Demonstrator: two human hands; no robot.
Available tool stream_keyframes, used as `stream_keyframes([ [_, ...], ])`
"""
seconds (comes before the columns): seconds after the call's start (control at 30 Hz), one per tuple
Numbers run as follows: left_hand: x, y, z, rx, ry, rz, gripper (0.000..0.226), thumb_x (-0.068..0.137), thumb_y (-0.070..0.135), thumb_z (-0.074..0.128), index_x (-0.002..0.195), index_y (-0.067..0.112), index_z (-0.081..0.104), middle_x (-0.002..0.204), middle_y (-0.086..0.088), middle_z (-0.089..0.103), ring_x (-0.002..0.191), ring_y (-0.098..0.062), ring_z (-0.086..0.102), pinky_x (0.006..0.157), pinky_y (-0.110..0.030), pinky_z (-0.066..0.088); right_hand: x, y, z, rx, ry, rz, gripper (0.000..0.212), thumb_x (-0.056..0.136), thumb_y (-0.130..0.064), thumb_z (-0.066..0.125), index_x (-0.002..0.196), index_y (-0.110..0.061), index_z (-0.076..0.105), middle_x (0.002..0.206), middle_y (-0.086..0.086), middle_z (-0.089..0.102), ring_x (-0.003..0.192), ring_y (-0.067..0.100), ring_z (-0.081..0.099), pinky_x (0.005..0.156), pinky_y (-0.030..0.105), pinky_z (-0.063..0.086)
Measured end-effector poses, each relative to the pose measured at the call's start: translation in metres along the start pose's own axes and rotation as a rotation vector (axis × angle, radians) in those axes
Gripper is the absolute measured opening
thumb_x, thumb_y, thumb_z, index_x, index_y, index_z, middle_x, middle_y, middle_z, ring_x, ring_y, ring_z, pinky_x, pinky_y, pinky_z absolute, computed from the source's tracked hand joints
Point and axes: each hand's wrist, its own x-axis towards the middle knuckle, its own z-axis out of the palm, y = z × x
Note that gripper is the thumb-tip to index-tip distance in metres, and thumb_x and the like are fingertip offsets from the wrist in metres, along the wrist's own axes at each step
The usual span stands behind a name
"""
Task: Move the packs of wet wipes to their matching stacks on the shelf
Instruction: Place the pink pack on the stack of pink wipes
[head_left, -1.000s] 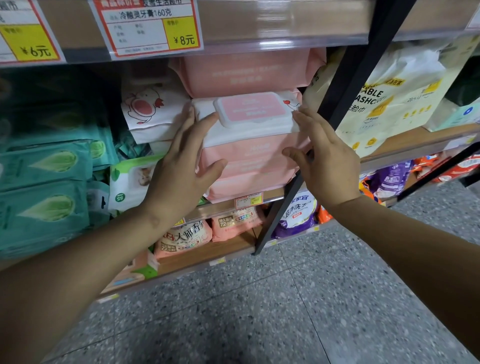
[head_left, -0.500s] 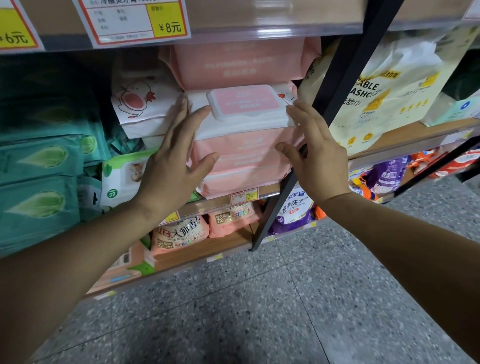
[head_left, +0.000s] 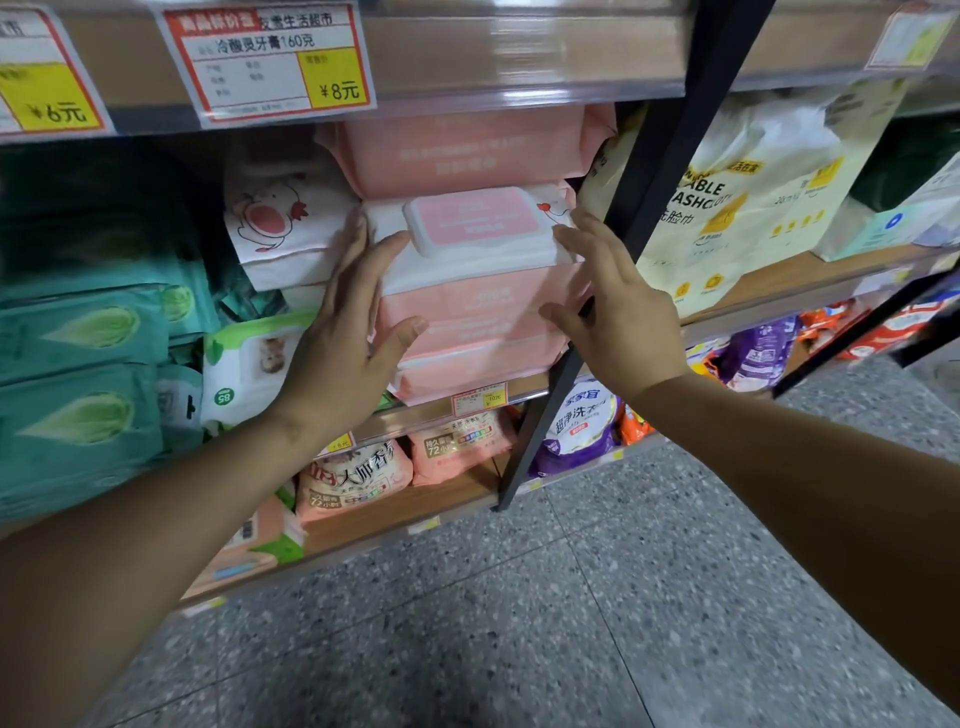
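Filling the shelf bay (head_left: 530, 387) is a stack of pink wet-wipe packs, with a white-edged pack with a pink lid (head_left: 475, 231) sandwiched mid-stack under a pink pack at 12 o'clock. The stack's right side sits just beside the black upright (head_left: 670, 156); white chick-print packs (head_left: 283, 223) crowd it at 9 o'clock. The left hand (head_left: 343, 338) and right hand (head_left: 615, 312) flank the lidded pack, fingers spread flat against its sides, thumbs on the pink packs below.

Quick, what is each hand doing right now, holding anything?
Left hand: open, fingers spread against the left side of the pink wipes stack, gripping nothing.
Right hand: open, flat at the stack's right side, holding nothing.
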Motion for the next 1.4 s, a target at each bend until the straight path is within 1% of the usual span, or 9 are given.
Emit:
stream_keyframes([
  [0.37, -0.001, 0.000, 0.006, 0.003, 0.018, -0.003, 0.067, 0.093, 0.016, 0.066, 0.152, 0.020, 0.033, 0.166, -0.004, 0.009, 0.133, 0.027, -0.006, 0.096, 0.009, 0.010, 0.005, -0.001, -0.001, -0.061, -0.015, 0.000, 0.063, 0.085, -0.026, 0.074, 0.141, -0.016, 0.047, 0.158, -0.002, 0.039, 0.066, 0.030, 0.067, 0.053, 0.033, 0.050],
  [0.63, 0.001, 0.000, 0.003, -0.019, 0.000, 0.000, 0.067, 0.093, 0.013, 0.066, 0.150, 0.022, 0.033, 0.166, -0.004, 0.009, 0.137, 0.020, -0.004, 0.100, 0.006, 0.011, 0.000, -0.007, -0.001, -0.049, -0.009, 0.036, 0.065, 0.084, -0.024, 0.074, 0.142, -0.018, 0.045, 0.159, -0.003, 0.037, 0.070, 0.029, 0.068, 0.055, 0.033, 0.050],
  [0.77, 0.000, 0.005, 0.001, -0.011, 0.006, -0.017, 0.067, 0.093, 0.011, 0.065, 0.151, 0.023, 0.033, 0.166, -0.004, 0.010, 0.145, 0.003, 0.003, 0.098, 0.008, 0.011, -0.001, -0.010, -0.005, -0.045, -0.039, 0.057, 0.066, 0.085, -0.024, 0.073, 0.144, -0.020, 0.043, 0.161, -0.005, 0.033, 0.072, 0.031, 0.069, 0.057, 0.034, 0.050],
  [0.9, -0.001, 0.008, -0.002, -0.022, 0.002, -0.032, 0.066, 0.092, 0.008, 0.066, 0.149, 0.021, 0.035, 0.165, -0.005, 0.012, 0.145, 0.000, 0.006, 0.100, 0.006, 0.012, -0.003, -0.015, -0.008, -0.004, -0.063, 0.121, 0.068, 0.086, -0.025, 0.070, 0.147, -0.026, 0.038, 0.161, -0.007, 0.030, 0.082, 0.027, 0.068, 0.060, 0.031, 0.046],
  [1.07, -0.004, 0.014, -0.008, -0.054, -0.094, -0.076, 0.069, 0.095, 0.000, 0.058, 0.152, 0.025, 0.027, 0.167, -0.003, 0.002, 0.150, -0.008, 0.002, 0.106, 0.002, 0.010, -0.010, -0.027, -0.010, 0.131, -0.087, 0.234, 0.071, 0.090, -0.036, 0.066, 0.151, -0.038, 0.029, 0.158, -0.007, 0.031, 0.060, 0.017, 0.054, 0.066, 0.035, 0.053],
  [1.13, -0.008, 0.014, -0.011, -0.138, -0.103, -0.156, 0.068, 0.099, 0.006, 0.053, 0.152, 0.034, 0.022, 0.166, 0.005, 0.007, 0.148, -0.006, 0.011, 0.118, -0.022, 0.021, -0.015, -0.031, -0.017, 0.224, -0.089, 0.258, 0.071, 0.091, -0.037, 0.066, 0.151, -0.039, 0.029, 0.154, -0.008, 0.036, 0.058, 0.009, 0.054, 0.072, 0.036, 0.054],
  [1.2, -0.015, 0.014, -0.016, -0.223, -0.053, -0.241, 0.065, 0.101, 0.018, 0.053, 0.152, 0.037, 0.018, 0.162, 0.010, 0.019, 0.146, -0.014, 0.026, 0.116, -0.042, 0.032, -0.022, -0.035, -0.026, 0.339, -0.045, 0.306, 0.064, 0.092, -0.035, 0.066, 0.148, -0.033, 0.036, 0.143, -0.006, 0.046, 0.069, 0.007, 0.060, 0.079, 0.037, 0.055],
  [1.3, -0.025, 0.017, -0.027, -0.286, 0.020, -0.323, 0.070, 0.096, 0.029, 0.061, 0.152, 0.034, 0.019, 0.147, 0.022, 0.035, 0.128, -0.013, 0.048, 0.100, -0.029, 0.040, -0.037, -0.044, -0.040, 0.455, 0.083, 0.416, 0.048, 0.092, -0.034, 0.067, 0.135, -0.026, 0.047, 0.128, -0.005, 0.055, 0.092, 0.011, 0.064, 0.082, 0.041, 0.056],
  [1.4, -0.040, 0.022, -0.041, -0.338, 0.035, -0.342, 0.061, 0.093, 0.037, 0.062, 0.145, 0.038, 0.032, 0.130, 0.038, 0.042, 0.116, 0.004, 0.052, 0.092, -0.021, 0.039, -0.050, -0.062, -0.047, 0.542, 0.130, 0.477, 0.032, 0.092, -0.034, 0.067, 0.120, -0.025, 0.054, 0.113, -0.005, 0.062, 0.089, 0.012, 0.063, 0.078, 0.040, 0.055],
])
